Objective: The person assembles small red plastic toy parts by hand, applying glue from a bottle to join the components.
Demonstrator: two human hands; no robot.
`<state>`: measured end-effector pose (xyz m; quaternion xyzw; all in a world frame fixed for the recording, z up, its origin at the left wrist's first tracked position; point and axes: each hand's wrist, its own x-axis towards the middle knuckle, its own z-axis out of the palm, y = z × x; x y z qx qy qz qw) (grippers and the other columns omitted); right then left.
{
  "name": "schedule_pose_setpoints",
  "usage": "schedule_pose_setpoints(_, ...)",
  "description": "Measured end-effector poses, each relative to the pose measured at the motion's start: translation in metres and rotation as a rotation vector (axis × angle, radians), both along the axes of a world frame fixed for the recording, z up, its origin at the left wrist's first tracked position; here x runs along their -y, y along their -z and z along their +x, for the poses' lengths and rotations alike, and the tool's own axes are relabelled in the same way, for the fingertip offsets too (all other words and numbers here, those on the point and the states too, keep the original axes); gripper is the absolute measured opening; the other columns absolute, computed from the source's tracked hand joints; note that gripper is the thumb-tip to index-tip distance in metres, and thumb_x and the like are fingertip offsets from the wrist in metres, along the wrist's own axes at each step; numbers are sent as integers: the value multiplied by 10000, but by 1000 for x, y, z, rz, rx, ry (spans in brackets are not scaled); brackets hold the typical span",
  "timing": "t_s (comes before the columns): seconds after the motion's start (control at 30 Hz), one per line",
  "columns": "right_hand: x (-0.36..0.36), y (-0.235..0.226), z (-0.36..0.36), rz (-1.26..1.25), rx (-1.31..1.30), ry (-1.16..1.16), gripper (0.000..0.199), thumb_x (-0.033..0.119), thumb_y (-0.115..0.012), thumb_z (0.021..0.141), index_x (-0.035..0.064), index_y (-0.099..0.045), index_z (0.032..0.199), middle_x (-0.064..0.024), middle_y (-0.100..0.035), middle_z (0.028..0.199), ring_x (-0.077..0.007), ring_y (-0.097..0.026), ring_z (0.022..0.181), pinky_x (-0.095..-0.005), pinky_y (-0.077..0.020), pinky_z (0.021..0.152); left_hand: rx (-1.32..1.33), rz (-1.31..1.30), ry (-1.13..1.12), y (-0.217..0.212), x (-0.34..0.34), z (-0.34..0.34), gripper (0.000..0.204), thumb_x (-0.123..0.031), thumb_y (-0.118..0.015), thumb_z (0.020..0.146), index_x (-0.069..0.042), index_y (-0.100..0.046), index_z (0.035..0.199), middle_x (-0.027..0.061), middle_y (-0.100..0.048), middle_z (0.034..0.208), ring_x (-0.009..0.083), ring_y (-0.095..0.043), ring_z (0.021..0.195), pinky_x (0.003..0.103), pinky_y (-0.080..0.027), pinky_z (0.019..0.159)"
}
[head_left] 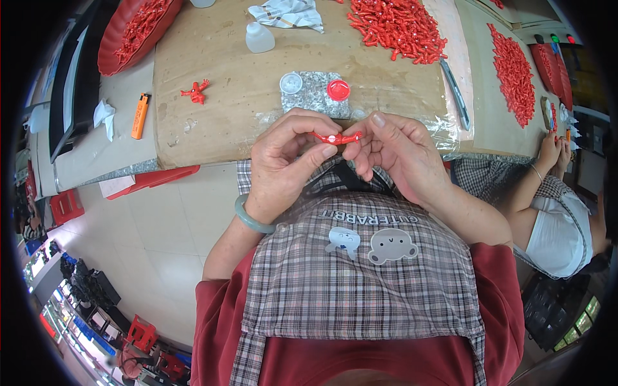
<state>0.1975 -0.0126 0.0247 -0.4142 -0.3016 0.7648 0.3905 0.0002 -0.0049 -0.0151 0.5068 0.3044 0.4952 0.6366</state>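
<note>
Over the near table edge, my left hand (pixel 286 151) pinches a small red plastic figure (pixel 335 139) between thumb and fingers. The figure lies level and has a white round patch on its middle. My right hand (pixel 405 151) is at its right end, the thumb raised and the other fingers loosely bent and apart; a fingertip is close to or touching the figure. Just beyond my hands, a speckled grey slab (pixel 313 100) carries a clear small cup (pixel 291 83) with whitish contents and a red round cap or cup (pixel 338 91).
A loose red figure (pixel 195 92) and an orange lighter (pixel 140 116) lie left. Red pieces are heaped in a red tray (pixel 109 56), a far pile (pixel 396 29) and a right pile (pixel 513 77). A white bottle (pixel 259 38), cloth (pixel 288 13) and knife (pixel 456 94) are also there. A co-worker's arm (pixel 534 177) is right.
</note>
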Motion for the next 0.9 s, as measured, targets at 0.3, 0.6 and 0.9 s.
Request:
schedule_pose_setpoints(0.3,-2,2,1,117,124,-49,241,179,-544,986,-42,-637,1007,-86,-664,828,-96,-608,656,-228,-516,599,8,-18,-1,2,0,1,195,87,-640,838,36,-621,1025,121,-586,1073,174,-604,982,298,-529,869)
schedule_pose_setpoints(0.6,-2,2,16,763,626,-211,95,-24,-645,859,-27,-654,953,-126,-673,829,-154,-644,655,-253,-515,564,-35,-137,116,-5,3,-5,246,42,-696,820,61,-628,1055,107,-620,1019,165,-646,917,272,-555,824)
schedule_pose_setpoints(0.9,-12,16,23,1541,734,-170,245,-45,-719,707,-15,-655,941,-137,-656,842,-253,-650,646,-317,-528,527,26,-411,253,-13,2,-8,226,39,-683,838,68,-624,1054,122,-687,968,167,-683,900,268,-565,827)
